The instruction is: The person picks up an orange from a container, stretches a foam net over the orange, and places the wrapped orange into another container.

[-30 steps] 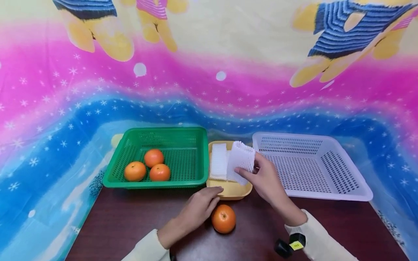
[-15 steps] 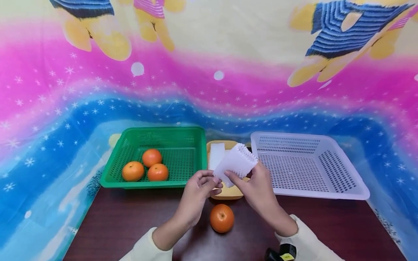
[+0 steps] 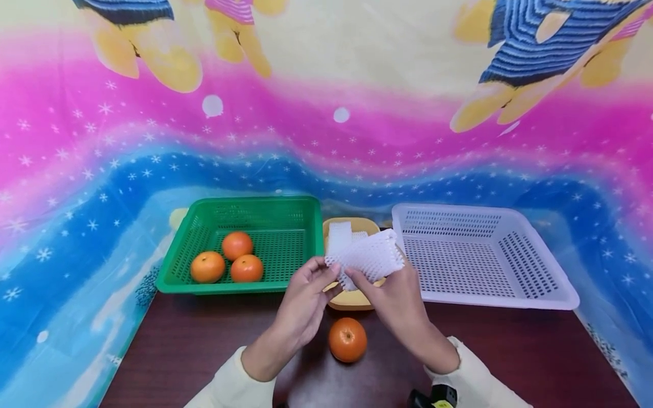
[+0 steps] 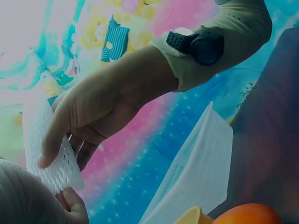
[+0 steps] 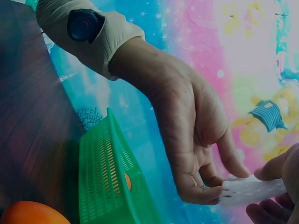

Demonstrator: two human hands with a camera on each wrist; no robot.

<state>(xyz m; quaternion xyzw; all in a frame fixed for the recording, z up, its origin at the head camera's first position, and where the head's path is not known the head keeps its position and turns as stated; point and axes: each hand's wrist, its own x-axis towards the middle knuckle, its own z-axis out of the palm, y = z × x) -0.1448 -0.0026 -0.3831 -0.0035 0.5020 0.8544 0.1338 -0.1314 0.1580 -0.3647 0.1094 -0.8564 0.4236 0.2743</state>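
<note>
A backdrop cloth (image 3: 326, 147) is hanging behind the desk (image 3: 214, 328), showing cream, pink and blue bands with snowflakes and cartoon bears in striped clothes. The dark, reddish-brown desk top is reflecting some light near its middle.

Over the middle of the desk, toward its far edge, two hands are holding a white foam net sleeve (image 3: 369, 258) up in the air, above a yellow tray (image 3: 352, 297). The left hand (image 3: 303, 303) is pinching the sleeve's left end between thumb and curled fingers. The right hand (image 3: 403, 294) is gripping the other part, its thumb lying on the near face and its fingers bending behind. Both hands are nearly closed, with only the thin foam between thumb and fingers.

More foam sleeves (image 3: 338, 233) are lying in the tray, partly hidden by the held one. One orange fruit (image 3: 347, 340) is resting on the desk between the tray and the near edge, between the forearms. Toward the desk's far left corner a green basket (image 3: 229, 288) is holding three orange fruits (image 3: 247, 268), grouped in its left half. Toward the far right corner a pale lavender basket (image 3: 497, 301) is standing.
</note>
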